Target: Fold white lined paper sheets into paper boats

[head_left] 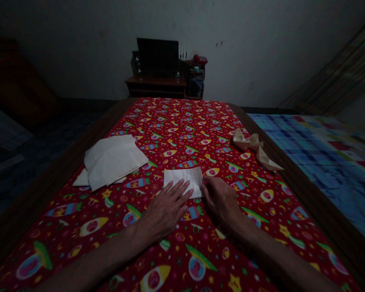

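A small white sheet of paper (184,175), which looks folded into a rectangle, lies flat on the red patterned cloth in front of me. My left hand (167,205) rests palm down on its lower left part, fingers stretched out. At the paper's right edge is my right hand (220,196), its fingers curled in and thumb and index finger closed on the edge; the fingertips are partly hidden. Farther left lies a loose stack of white paper sheets (114,160), some with crease lines. Several folded paper shapes (267,160), resembling little boats, sit to the right.
The red cloth (182,132) with rockets and stars covers a long dark wooden table (316,202). Beyond its far end stand a black monitor (158,56), speakers and a red telephone (200,59) on a cabinet. A blue checked spread (295,142) lies on the right.
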Demonstrator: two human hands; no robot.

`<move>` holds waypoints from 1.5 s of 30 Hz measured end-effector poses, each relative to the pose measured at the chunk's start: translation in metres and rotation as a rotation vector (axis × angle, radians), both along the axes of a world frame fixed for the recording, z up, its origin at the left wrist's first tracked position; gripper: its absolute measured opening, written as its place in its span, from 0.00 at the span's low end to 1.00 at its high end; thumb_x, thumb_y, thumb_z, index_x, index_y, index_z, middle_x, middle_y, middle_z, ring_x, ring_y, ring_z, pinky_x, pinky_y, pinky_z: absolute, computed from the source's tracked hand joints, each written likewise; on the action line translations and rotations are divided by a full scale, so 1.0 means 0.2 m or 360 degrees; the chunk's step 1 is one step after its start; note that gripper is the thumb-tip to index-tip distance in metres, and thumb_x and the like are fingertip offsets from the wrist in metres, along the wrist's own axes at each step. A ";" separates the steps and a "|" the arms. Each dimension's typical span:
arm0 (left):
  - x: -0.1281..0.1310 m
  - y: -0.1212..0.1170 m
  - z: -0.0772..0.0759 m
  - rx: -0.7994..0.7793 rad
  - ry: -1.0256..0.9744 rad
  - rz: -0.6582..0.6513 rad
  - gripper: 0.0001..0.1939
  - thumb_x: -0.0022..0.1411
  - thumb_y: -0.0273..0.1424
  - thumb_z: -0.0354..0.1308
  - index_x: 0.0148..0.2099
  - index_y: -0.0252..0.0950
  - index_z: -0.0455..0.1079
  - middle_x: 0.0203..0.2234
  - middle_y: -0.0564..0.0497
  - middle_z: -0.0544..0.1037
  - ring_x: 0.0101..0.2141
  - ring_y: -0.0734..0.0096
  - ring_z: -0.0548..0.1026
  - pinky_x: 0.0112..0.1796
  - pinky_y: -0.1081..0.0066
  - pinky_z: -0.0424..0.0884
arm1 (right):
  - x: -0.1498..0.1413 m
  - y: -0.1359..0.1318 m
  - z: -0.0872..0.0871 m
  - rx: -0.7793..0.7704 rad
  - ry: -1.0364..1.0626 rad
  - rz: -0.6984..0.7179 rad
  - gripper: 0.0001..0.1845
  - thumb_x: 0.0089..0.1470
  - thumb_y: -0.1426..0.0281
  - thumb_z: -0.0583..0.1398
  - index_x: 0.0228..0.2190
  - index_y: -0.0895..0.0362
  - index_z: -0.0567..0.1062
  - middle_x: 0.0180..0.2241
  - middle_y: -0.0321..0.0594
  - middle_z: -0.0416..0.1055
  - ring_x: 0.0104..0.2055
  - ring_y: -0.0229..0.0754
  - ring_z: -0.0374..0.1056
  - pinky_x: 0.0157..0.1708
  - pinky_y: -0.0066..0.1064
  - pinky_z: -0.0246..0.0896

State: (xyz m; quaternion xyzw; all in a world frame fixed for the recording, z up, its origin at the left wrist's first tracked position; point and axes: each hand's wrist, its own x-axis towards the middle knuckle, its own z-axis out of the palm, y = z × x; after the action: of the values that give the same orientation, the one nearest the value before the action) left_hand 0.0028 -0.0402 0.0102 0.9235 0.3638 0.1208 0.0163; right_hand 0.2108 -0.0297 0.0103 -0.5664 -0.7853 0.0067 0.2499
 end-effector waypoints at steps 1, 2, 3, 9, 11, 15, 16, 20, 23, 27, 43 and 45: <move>0.00 0.00 0.00 -0.0005 -0.0004 0.0002 0.21 0.68 0.31 0.43 0.61 0.34 0.55 0.62 0.44 0.56 0.62 0.61 0.52 0.59 0.54 0.54 | -0.01 -0.01 0.00 0.0139 -0.0058 0.0041 0.14 0.59 0.71 0.50 0.41 0.63 0.72 0.37 0.50 0.73 0.37 0.46 0.68 0.36 0.34 0.62; 0.00 0.00 0.00 -0.0008 -0.0007 -0.0001 0.21 0.68 0.32 0.44 0.61 0.34 0.57 0.62 0.44 0.57 0.62 0.61 0.51 0.59 0.54 0.53 | -0.03 -0.03 0.00 0.0259 -0.0123 0.0109 0.16 0.59 0.73 0.49 0.45 0.64 0.70 0.42 0.53 0.72 0.43 0.48 0.67 0.40 0.38 0.63; -0.01 0.00 -0.01 -0.0008 -0.0007 -0.0008 0.20 0.68 0.32 0.44 0.59 0.34 0.59 0.62 0.44 0.57 0.62 0.61 0.50 0.60 0.54 0.53 | -0.05 -0.05 0.00 0.0342 -0.0187 0.0218 0.18 0.59 0.74 0.48 0.49 0.65 0.68 0.47 0.55 0.70 0.48 0.50 0.64 0.44 0.41 0.62; -0.02 0.00 -0.02 0.0020 0.0042 -0.0105 0.19 0.67 0.29 0.44 0.58 0.34 0.61 0.62 0.42 0.55 0.63 0.59 0.45 0.60 0.53 0.50 | -0.12 -0.17 -0.01 0.0141 -0.0365 0.0796 0.31 0.61 0.64 0.51 0.60 0.69 0.54 0.62 0.53 0.49 0.65 0.49 0.40 0.59 0.43 0.53; -0.02 0.00 0.00 -0.0020 0.0071 -0.0066 0.19 0.68 0.31 0.44 0.59 0.35 0.60 0.62 0.43 0.55 0.63 0.59 0.47 0.60 0.53 0.50 | -0.09 -0.18 -0.02 0.0037 -0.0377 0.0795 0.35 0.60 0.60 0.51 0.60 0.70 0.51 0.63 0.54 0.45 0.66 0.49 0.37 0.60 0.43 0.51; -0.04 0.00 0.03 -0.0010 0.0129 -0.0029 0.23 0.68 0.34 0.45 0.63 0.36 0.53 0.63 0.44 0.53 0.63 0.59 0.49 0.59 0.55 0.53 | 0.03 -0.18 -0.04 -0.0020 -0.0398 0.0736 0.36 0.60 0.59 0.51 0.62 0.67 0.48 0.63 0.53 0.44 0.66 0.49 0.37 0.61 0.45 0.50; -0.06 0.00 0.03 0.0005 0.0147 -0.0028 0.23 0.68 0.34 0.44 0.63 0.37 0.52 0.63 0.45 0.53 0.63 0.59 0.50 0.58 0.55 0.53 | 0.05 -0.18 -0.04 -0.0020 -0.0406 0.0729 0.36 0.60 0.60 0.51 0.62 0.66 0.49 0.63 0.53 0.45 0.66 0.49 0.37 0.61 0.45 0.50; -0.14 0.01 0.00 0.0063 0.0161 0.0021 0.23 0.68 0.34 0.43 0.63 0.38 0.52 0.63 0.46 0.54 0.62 0.61 0.52 0.59 0.55 0.52 | 0.11 -0.19 -0.03 -0.0015 -0.0410 0.0692 0.34 0.60 0.60 0.52 0.61 0.64 0.51 0.63 0.51 0.48 0.66 0.48 0.40 0.60 0.45 0.50; -0.21 0.00 -0.02 0.0110 0.0146 0.0061 0.22 0.68 0.34 0.43 0.63 0.39 0.53 0.62 0.46 0.56 0.62 0.61 0.53 0.58 0.55 0.52 | 0.12 -0.21 -0.02 -0.0014 -0.0413 0.0640 0.33 0.60 0.61 0.52 0.61 0.63 0.52 0.62 0.50 0.50 0.65 0.48 0.42 0.60 0.46 0.51; -0.28 -0.02 -0.02 0.0138 0.0184 0.0107 0.23 0.69 0.33 0.42 0.64 0.39 0.52 0.62 0.48 0.57 0.61 0.62 0.54 0.58 0.56 0.53 | 0.11 -0.21 -0.02 0.0048 -0.0453 0.0583 0.30 0.60 0.61 0.52 0.59 0.65 0.57 0.60 0.52 0.55 0.63 0.49 0.48 0.59 0.46 0.53; -0.17 0.10 0.11 -0.0018 -0.0118 0.0011 0.20 0.60 0.32 0.54 0.55 0.36 0.61 0.47 0.43 0.69 0.47 0.60 0.68 0.47 0.61 0.68 | -0.29 -0.08 0.06 0.0140 -0.0876 0.0595 0.13 0.54 0.79 0.51 0.43 0.64 0.65 0.37 0.51 0.68 0.41 0.49 0.64 0.38 0.38 0.63; -0.18 0.10 0.10 -0.0030 -0.0146 -0.0001 0.22 0.59 0.32 0.55 0.56 0.36 0.61 0.48 0.43 0.69 0.48 0.60 0.68 0.48 0.61 0.68 | -0.28 -0.08 0.06 0.0162 -0.0884 0.0577 0.15 0.54 0.80 0.51 0.44 0.65 0.64 0.36 0.51 0.68 0.41 0.49 0.64 0.37 0.38 0.63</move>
State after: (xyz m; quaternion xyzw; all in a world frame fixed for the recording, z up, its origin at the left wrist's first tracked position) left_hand -0.0333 -0.0194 0.0310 0.9168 0.3636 0.1595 0.0417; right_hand 0.1539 -0.0454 0.0216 -0.3846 -0.9106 -0.1428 0.0492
